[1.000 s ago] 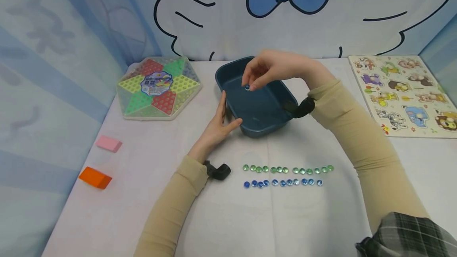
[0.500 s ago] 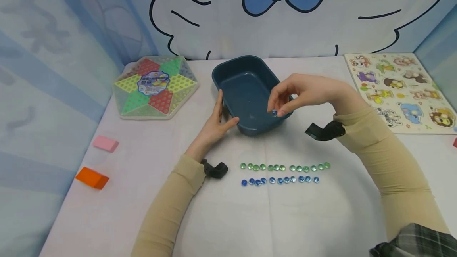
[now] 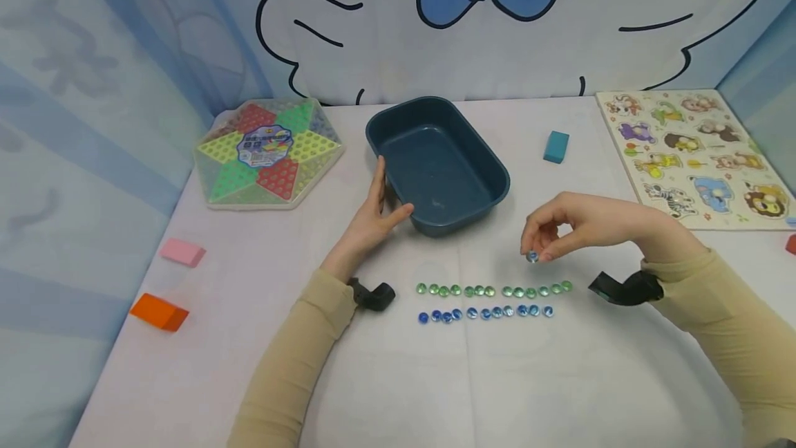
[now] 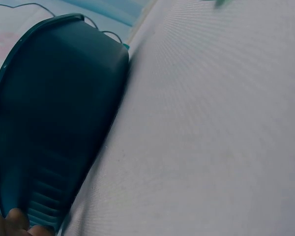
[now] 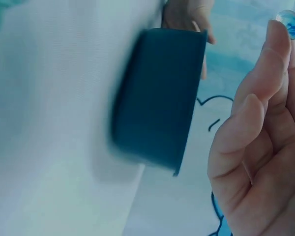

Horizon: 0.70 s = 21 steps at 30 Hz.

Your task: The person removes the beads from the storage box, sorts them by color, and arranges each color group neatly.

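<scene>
A dark teal plastic bin (image 3: 438, 164) sits at the middle back of the table. My left hand (image 3: 368, 223) rests on its near left corner, fingers straight along the side and thumb by the front rim. My right hand (image 3: 575, 227) is in the air right of the bin and pinches a clear and blue glass marble (image 3: 532, 256) between thumb and fingertips. The marble (image 5: 288, 23) also shows at the top of the right wrist view. In front of the bin lie a row of green marbles (image 3: 479, 291) and a row of blue marbles (image 3: 486, 314).
A hexagonal Chinese checkers box (image 3: 267, 154) stands back left. Pink (image 3: 182, 252) and orange (image 3: 159, 312) blocks lie near the left edge. A teal block (image 3: 556, 146) and an animal puzzle board (image 3: 699, 157) lie back right, with a red block (image 3: 791, 244) at the right edge.
My right hand has moved from above the bin, right and nearer, to the table side, still pinching a marble. The teal block has come into sight. The left hand stays on the bin.
</scene>
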Motion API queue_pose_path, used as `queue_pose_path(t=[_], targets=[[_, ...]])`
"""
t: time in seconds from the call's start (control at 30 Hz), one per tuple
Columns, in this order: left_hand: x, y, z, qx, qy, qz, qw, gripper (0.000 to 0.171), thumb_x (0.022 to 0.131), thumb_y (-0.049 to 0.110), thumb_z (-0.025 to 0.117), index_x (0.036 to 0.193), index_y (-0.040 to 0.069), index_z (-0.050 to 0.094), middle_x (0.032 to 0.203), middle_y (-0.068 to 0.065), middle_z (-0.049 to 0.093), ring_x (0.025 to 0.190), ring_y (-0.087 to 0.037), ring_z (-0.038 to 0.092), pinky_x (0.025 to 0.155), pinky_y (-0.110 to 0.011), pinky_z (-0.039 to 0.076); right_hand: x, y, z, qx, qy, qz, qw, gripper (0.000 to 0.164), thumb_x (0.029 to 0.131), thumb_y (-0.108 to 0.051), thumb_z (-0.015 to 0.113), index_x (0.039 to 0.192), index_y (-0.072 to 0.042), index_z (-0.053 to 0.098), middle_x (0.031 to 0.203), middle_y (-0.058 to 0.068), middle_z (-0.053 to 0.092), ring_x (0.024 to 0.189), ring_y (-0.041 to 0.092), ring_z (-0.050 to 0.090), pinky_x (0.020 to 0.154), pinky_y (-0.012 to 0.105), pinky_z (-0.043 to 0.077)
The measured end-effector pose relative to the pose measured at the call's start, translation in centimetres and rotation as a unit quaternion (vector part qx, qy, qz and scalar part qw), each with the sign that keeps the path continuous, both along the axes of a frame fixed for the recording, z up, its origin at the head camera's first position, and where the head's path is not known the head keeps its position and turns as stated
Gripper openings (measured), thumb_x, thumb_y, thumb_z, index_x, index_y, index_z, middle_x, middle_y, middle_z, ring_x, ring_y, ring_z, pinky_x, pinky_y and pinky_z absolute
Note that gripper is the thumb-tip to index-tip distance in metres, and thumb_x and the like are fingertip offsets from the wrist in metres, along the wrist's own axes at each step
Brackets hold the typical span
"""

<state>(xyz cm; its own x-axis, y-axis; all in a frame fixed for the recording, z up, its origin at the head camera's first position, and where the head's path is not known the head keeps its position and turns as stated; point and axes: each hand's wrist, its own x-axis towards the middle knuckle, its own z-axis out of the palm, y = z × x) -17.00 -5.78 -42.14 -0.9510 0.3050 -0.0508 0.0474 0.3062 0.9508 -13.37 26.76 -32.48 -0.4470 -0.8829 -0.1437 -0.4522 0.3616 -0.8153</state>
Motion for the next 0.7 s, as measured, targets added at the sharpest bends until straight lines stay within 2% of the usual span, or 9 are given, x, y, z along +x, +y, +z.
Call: queue_pose_path(t=[0.13,0.27,0.43,0.53,0.7], targets=[[0.0,0.0,0.0,0.0,-0.002,0.001,1.0,0.094,0.088,0.026,0.064,0.148,0.035,-0.007,0.156,0.007,-0.006,0.143,-0.013,0.002,0.116,-0.036,0.013,1.5,1.6,-1.1,-0.008,-0.001,-0.022,1.0,0.017,0.084,-0.002,0.065,0.099,-0.011,0.066,0.084,-0.005,0.064,0.068,0.009,0.052,0.059,0.023,0.045],[-0.1,0.0,-0.1,0.004,-0.003,-0.001,1.0,0.094,0.088,0.026,0.064,0.148,0.035,-0.007,0.156,0.007,-0.006,0.143,-0.013,0.002,0.116,-0.035,0.013,2.7,2.8,-2.3,-0.007,-0.004,-0.052,0.999,0.014,0.084,-0.006,0.065,0.097,-0.012,0.066,0.079,-0.004,0.062,0.066,0.009,0.051,0.056,0.024,0.044],[0.0,-0.1,0.0,0.007,-0.006,-0.005,0.9999,0.093,0.088,0.025,0.063,0.147,0.035,-0.008,0.155,0.008,-0.007,0.143,-0.012,0.001,0.116,-0.035,0.012,4.0,3.6,-3.8,-0.012,-0.017,-0.065,0.998,0.012,0.085,-0.008,0.065,0.096,-0.012,0.066,0.074,-0.003,0.058,0.064,0.01,0.05,0.054,0.025,0.042],[0.2,-0.1,0.6,0.012,-0.016,-0.009,0.9998,0.094,0.088,0.024,0.063,0.148,0.034,-0.008,0.155,0.007,-0.007,0.142,-0.012,0.001,0.116,-0.035,0.012,4.6,4.0,-4.7,-0.006,-0.017,-0.08,0.997,0.011,0.085,-0.009,0.065,0.095,-0.012,0.066,0.071,-0.002,0.056,0.064,0.01,0.049,0.053,0.024,0.04],[1.0,-0.1,2.4,0.012,-0.027,-0.015,0.9995,0.093,0.089,0.022,0.062,0.148,0.03,-0.009,0.156,0.002,-0.008,0.143,-0.016,-0.001,0.116,-0.036,0.011,5.5,4.3,-5.7,0.029,-0.008,-0.113,0.993,0.009,0.085,-0.016,0.067,0.094,-0.016,0.065,0.071,-0.006,0.056,0.063,0.008,0.049,0.052,0.022,0.039]])
